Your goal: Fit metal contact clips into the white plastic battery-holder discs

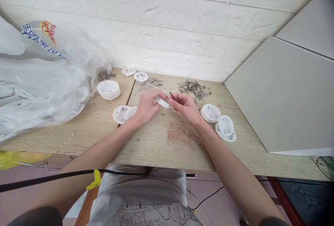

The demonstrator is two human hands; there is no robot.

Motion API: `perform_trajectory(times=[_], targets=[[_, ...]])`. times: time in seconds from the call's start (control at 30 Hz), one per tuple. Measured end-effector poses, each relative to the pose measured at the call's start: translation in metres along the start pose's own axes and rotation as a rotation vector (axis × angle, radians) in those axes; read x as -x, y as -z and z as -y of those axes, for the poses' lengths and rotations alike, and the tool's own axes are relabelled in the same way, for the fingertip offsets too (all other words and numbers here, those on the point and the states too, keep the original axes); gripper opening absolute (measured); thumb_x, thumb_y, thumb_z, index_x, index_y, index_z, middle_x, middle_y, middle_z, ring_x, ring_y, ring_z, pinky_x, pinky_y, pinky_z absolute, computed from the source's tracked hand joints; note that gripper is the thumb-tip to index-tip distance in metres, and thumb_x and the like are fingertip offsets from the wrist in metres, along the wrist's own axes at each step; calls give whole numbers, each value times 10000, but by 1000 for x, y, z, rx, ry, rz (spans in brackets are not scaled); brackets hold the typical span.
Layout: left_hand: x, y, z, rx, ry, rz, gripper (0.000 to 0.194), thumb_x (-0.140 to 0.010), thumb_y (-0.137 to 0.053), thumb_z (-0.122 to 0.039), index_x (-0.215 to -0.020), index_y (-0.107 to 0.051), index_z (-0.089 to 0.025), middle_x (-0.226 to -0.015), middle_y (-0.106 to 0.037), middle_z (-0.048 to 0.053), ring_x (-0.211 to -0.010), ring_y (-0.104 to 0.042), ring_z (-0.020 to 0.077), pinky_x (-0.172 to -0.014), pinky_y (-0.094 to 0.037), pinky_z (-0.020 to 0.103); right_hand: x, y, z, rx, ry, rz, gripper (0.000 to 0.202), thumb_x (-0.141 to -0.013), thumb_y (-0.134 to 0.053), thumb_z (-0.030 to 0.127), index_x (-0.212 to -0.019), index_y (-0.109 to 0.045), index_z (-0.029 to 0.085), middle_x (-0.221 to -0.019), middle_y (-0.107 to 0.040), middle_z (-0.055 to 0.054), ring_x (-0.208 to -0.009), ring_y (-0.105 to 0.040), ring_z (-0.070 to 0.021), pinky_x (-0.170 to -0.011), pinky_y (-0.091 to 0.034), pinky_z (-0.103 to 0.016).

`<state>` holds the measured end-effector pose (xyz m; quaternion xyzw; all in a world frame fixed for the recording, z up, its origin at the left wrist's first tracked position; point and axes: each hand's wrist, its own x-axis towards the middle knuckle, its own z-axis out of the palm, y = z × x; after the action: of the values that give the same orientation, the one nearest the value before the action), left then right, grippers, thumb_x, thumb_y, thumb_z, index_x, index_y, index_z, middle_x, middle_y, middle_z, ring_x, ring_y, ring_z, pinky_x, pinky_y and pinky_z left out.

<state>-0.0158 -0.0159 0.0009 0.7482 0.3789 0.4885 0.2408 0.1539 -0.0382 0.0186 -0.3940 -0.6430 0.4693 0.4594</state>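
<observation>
Over the middle of the wooden table, my left hand (148,105) is closed on a white plastic disc (163,102), which is tilted with its edge toward the camera. My right hand (185,107) pinches a thin brown metal tool (173,96), and its fingertips meet the disc's right end. Beyond the hands lie a pile of light metal bits (152,83) and a darker pile of small metal parts (193,89). White round discs with slots (120,114) lie beside my left wrist. More such discs (211,112) are by my right forearm.
A big clear plastic bag (44,90) of white parts fills the left side. Near it stands a stack of white discs (108,89). A grey panel (289,94) leans at the right. A black cable (65,175) with yellow tape crosses below the table's front edge (161,166).
</observation>
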Motion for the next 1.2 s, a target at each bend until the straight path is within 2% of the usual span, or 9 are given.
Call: perform_trajectory(times=[0.2, 0.4, 0.63, 0.87, 1.0, 1.1, 1.2], targets=[[-1, 1, -1, 23, -45, -19, 146, -749, -590, -57, -753, -654, -188, -862, -739, 27, -850, -662, 172, -822, -485, 335, 0, -2, -3, 8, 14, -43, 359, -771, -702, 521, -712, -579, 189, -658, -456, 34, -606, -375, -96, -595, -328, -272], [-1, 0, -3, -12, -114, 2, 144, -750, -598, -67, -698, -653, -189, -799, -730, 13, -806, -645, 154, -799, -477, 314, -2, 2, -7, 2, 34, -166, 341, -785, -687, 519, -739, -572, 201, -656, -447, 42, -581, -358, -90, -564, -317, -266], [-1, -2, -2, 47, 146, 10, 99, -780, -595, -171, -836, -677, -173, -820, -709, 21, -781, -625, 153, -737, -479, 287, -2, 2, -8, 23, 94, -163, 297, -779, -706, 483, -755, -608, 203, -668, -485, 31, -588, -392, -94, -557, -340, -262], [-3, -2, -5, 176, 268, 85, 297, -728, -600, -148, -1011, -690, -156, -932, -718, 45, -813, -634, 160, -743, -502, 289, -3, 7, -11, 131, 221, -296, 226, -812, -689, 424, -773, -633, 209, -707, -546, 12, -638, -456, -116, -589, -365, -276], [-3, -2, -4, 256, 296, 95, 311, -731, -592, -146, -1023, -698, -155, -967, -722, 55, -844, -644, 164, -752, -505, 286, -2, 8, -10, 346, 317, -302, 183, -860, -650, 362, -769, -627, 204, -706, -545, 6, -620, -450, -120, -571, -345, -279], [-3, -3, -2, 332, 309, 131, 272, -747, -617, -196, -997, -711, -148, -944, -729, 65, -827, -651, 170, -741, -509, 292, -1, 6, -10, 557, 394, -258, 157, -879, -633, 327, -787, -639, 200, -705, -541, -3, -618, -454, -128, -558, -337, -280], [-2, -4, -2, 363, 332, 143, 259, -758, -645, -254, -977, -719, -137, -940, -738, 82, -826, -657, 183, -748, -513, 309, -1, 5, -11, 659, 447, -233, 154, -896, -616, 316, -808, -648, 194, -707, -539, -9, -617, -461, -131, -567, -342, -284]])
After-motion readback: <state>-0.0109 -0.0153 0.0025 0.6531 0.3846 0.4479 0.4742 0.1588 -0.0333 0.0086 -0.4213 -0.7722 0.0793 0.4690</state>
